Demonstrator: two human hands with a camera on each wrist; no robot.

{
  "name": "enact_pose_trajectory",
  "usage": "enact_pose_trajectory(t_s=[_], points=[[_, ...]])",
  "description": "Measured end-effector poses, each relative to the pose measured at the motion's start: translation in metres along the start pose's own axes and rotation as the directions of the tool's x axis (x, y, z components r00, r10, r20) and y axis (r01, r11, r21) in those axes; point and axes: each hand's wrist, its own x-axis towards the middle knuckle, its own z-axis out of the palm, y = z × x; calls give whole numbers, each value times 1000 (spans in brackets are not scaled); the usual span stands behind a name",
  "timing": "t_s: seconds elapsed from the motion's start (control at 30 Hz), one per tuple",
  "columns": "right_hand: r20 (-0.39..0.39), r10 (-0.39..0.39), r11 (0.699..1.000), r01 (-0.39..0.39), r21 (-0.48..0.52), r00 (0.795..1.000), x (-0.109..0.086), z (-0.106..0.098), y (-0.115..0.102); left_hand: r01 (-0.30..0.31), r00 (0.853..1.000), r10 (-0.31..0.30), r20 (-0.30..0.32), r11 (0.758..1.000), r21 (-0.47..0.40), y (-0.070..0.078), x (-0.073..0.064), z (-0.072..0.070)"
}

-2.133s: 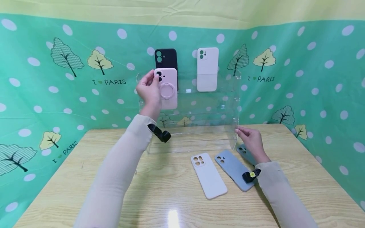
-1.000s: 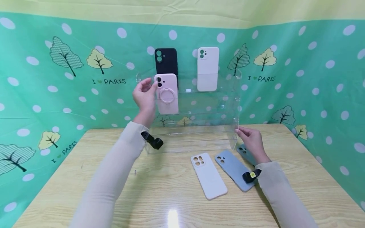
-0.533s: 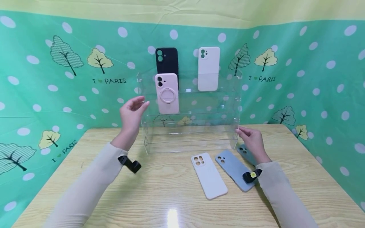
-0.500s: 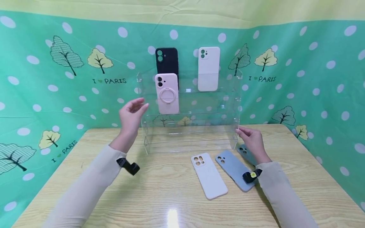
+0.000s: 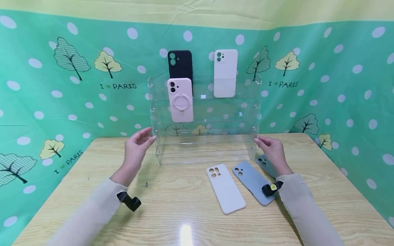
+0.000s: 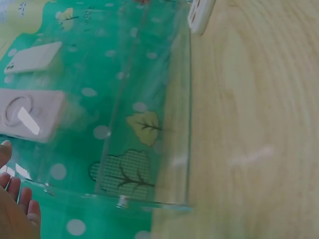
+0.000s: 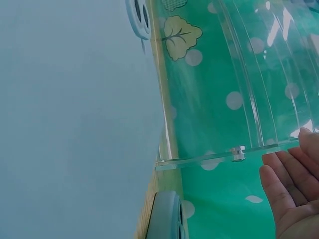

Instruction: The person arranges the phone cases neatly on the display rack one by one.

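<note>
A clear acrylic display stand (image 5: 203,158) with stepped tiers stands on the table. My left hand (image 5: 135,150) is at its left side, thumb and fingers apart and relaxed, fingertips right at the side panel's edge. At the right side panel, my right hand (image 5: 272,152) pinches the edge between thumb and fingers; the right wrist view shows this hand (image 7: 294,184) straddling it. A pink phone case (image 5: 181,114) with a ring stands on a tier, overlapping a black phone case (image 5: 180,66) behind it. A white phone case (image 5: 225,73) stands on the upper right.
Lying in front of the stand are a white phone case (image 5: 226,191) and a blue-grey phone case (image 5: 252,182). Another bluish case (image 5: 265,165) is partly hidden under my right hand. A tiny dark bit (image 5: 146,184) lies on the wooden table (image 5: 166,212). Green patterned cloth (image 5: 123,68) hangs behind.
My left hand lowered the pink phone case onto the tier in front of the black one, let go, and moved down and left to the stand's side. My right hand has stayed in place.
</note>
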Motion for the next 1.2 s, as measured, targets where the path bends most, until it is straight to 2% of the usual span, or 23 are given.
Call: enact_pose_trajectory(t_s=[0.1, 0.17, 0.33, 0.4, 0.57, 0.7, 0.83, 1.0, 1.13, 1.2], points=[[34, 30, 999, -30, 16, 999, -6, -5, -16, 24, 1000, -24, 2, 999, -22, -8, -4, 0], [80, 48, 998, -51, 28, 996, -15, -11, -35, 27, 1000, -28, -8, 998, -48, -12, -6, 1], [139, 78, 996, -84, 33, 987, -34, -26, -77, 26, 996, -37, -76, 990, -142, -20, -7, 1], [152, 69, 997, -71, 7, 986, -37, -31, -81, 34, 995, -50, -88, 985, -171, -23, -6, 1], [248, -5, 995, 28, -91, 969, -42, -51, -72, 83, 994, -96, -50, 972, -221, -28, -2, 2], [331, -27, 986, 81, -149, 943, -47, -65, -61, 132, 990, -142, -23, 964, -231, -34, 1, 5], [409, -62, 969, 153, -194, 911, -49, -74, -53, 152, 988, -157, -5, 961, -232, -37, 1, 6], [507, -88, 961, 208, -185, 857, -46, -81, -44, 159, 987, -158, 21, 955, -253, -42, 1, 7], [552, -86, 962, 213, -170, 829, -44, -86, -36, 178, 984, -173, 40, 951, -254, -48, 0, 6], [561, -80, 963, 209, -170, 824, -43, -88, -32, 193, 981, -189, 39, 950, -246, -50, 0, 6]])
